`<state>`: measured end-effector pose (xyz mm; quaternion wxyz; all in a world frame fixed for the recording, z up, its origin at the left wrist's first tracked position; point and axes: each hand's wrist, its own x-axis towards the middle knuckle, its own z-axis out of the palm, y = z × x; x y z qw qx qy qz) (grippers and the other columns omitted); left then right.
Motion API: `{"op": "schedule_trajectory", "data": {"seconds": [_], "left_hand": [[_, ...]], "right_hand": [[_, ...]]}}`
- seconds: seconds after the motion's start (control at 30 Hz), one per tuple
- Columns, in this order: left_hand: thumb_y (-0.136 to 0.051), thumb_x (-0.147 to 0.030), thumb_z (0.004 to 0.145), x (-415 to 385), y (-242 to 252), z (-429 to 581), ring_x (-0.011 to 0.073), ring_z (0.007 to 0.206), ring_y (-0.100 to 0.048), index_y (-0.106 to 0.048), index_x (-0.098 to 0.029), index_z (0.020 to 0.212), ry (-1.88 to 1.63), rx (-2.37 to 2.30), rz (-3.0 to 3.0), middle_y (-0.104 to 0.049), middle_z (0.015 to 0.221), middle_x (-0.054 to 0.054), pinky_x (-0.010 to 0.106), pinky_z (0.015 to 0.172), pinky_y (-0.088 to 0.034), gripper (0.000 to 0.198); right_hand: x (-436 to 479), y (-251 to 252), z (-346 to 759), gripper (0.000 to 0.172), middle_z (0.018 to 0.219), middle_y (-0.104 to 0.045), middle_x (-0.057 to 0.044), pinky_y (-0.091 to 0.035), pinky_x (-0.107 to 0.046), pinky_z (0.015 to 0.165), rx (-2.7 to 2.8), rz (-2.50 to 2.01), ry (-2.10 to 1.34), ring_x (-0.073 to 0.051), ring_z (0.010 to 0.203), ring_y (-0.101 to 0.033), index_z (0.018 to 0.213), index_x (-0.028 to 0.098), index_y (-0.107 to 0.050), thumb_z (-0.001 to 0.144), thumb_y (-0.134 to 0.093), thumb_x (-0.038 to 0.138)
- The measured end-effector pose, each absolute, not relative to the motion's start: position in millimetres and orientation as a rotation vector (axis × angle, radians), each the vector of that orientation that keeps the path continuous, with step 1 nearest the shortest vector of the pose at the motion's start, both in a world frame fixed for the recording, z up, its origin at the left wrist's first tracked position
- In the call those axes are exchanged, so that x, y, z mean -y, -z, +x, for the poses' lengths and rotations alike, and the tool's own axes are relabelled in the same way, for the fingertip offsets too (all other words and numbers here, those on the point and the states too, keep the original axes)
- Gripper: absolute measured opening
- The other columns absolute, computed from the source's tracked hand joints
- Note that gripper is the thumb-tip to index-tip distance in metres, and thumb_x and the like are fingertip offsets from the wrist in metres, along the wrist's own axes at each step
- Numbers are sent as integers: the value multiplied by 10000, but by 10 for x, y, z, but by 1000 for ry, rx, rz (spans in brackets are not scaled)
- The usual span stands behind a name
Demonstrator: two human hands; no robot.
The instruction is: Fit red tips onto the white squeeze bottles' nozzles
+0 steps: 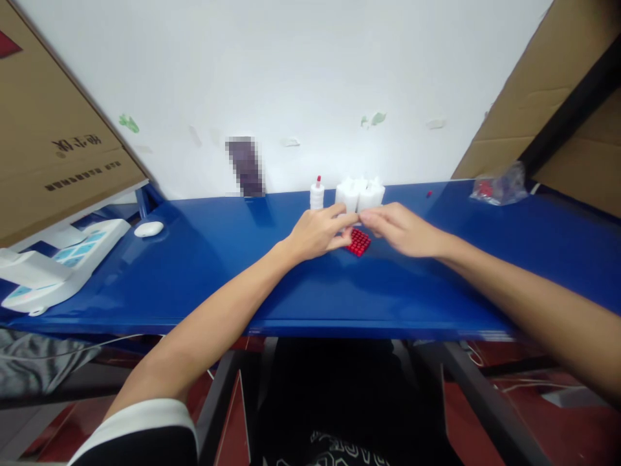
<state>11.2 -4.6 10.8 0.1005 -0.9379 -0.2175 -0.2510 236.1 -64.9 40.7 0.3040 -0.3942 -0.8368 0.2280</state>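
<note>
My left hand (321,233) is over the blue table, its index finger stretched toward my right hand and its thumb apart, beside a small block of red caps (359,243). Whether the thumb touches the caps, I cannot tell. My right hand (403,230) is closed, thumb and fingertips pressed together close to the left fingertips; anything between them is hidden. Just behind the hands stands a group of white bottles (359,192), partly covered by my fingers. Left of them, a white bottle (317,196) with a red tip stands upright.
On the blue table (204,272), a power strip (92,249) and a white oval object (149,229) lie at left. A blurred dark rectangle (247,166) is against the wall. At right are a loose red cap (429,193) and a clear bag (504,188) with red pieces.
</note>
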Motion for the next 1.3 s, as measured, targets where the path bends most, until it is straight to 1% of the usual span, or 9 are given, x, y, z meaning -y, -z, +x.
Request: {"op": "schedule_trajectory", "data": {"seconds": [0.1,0.13,0.23,0.3,0.53,0.83,1.0,1.17,1.3], "left_hand": [[-450,-226,997,-98,-88,-45,136,767,-620,-679,-243,1312,825,711,-2750,-710,1052,67,270,697,-483,390],[-451,-231,1004,-148,-76,-101,142,801,-643,-675,-230,1320,894,735,-2756,-719,1067,71,279,741,-509,387],[-486,-253,999,-262,-28,-211,185,983,-705,-681,-195,1267,1119,796,-2757,-744,1155,90,320,884,-552,337],[-507,-269,990,-292,9,-219,202,1020,-721,-683,-191,1248,1148,825,-2784,-754,1192,94,341,919,-562,322],[-509,-292,974,-271,87,-128,208,963,-743,-705,-189,1193,1082,847,-2891,-784,1126,84,351,881,-578,311],[-525,-378,976,-232,44,-94,214,966,-736,-694,-198,1205,1008,909,-2984,-783,1124,71,348,877,-550,336],[-562,-445,990,-215,37,-80,188,872,-711,-691,-191,1182,1001,923,-3015,-780,1042,60,314,793,-511,344],[-535,-486,1023,-172,9,-45,150,697,-619,-676,-187,967,949,902,-3031,-718,820,19,275,662,-430,336],[-498,-552,1042,-56,-16,35,168,759,-643,-655,-188,1057,977,805,-2979,-735,910,43,286,697,-452,397]], "right_hand": [[598,-438,2505,453,610,-257,49,-295,-323,545,1954,-999,-809,-129,545,-275,652,266,-278,1049,-391,452],[576,-448,2558,441,628,-255,42,-286,-329,559,1968,-1029,-780,-133,561,-269,649,265,-257,1042,-389,414],[508,-446,2681,346,692,-461,-9,-339,-356,662,2273,-1294,-561,-168,654,-433,684,234,-406,1008,-414,356],[469,-414,2716,289,728,-552,-30,-355,-368,686,2457,-1477,-526,-193,686,-497,735,226,-472,986,-450,367],[453,-342,2681,185,778,-616,-46,-366,-363,674,2616,-1575,-550,-206,700,-538,878,224,-551,951,-495,384],[471,-381,2658,133,737,-599,-32,-367,-354,657,2572,-1548,-584,-178,652,-510,854,210,-592,893,-548,330],[453,-355,2658,143,698,-584,-17,-364,-347,638,2550,-1502,-593,-163,618,-494,828,211,-608,900,-549,319],[452,-348,2685,159,643,-547,6,-350,-338,622,2492,-1424,-406,-150,585,-474,795,209,-615,909,-568,309],[507,-317,2623,251,645,-553,18,-356,-330,623,2312,-1245,-260,-150,587,-475,910,207,-643,996,-540,419]]}}
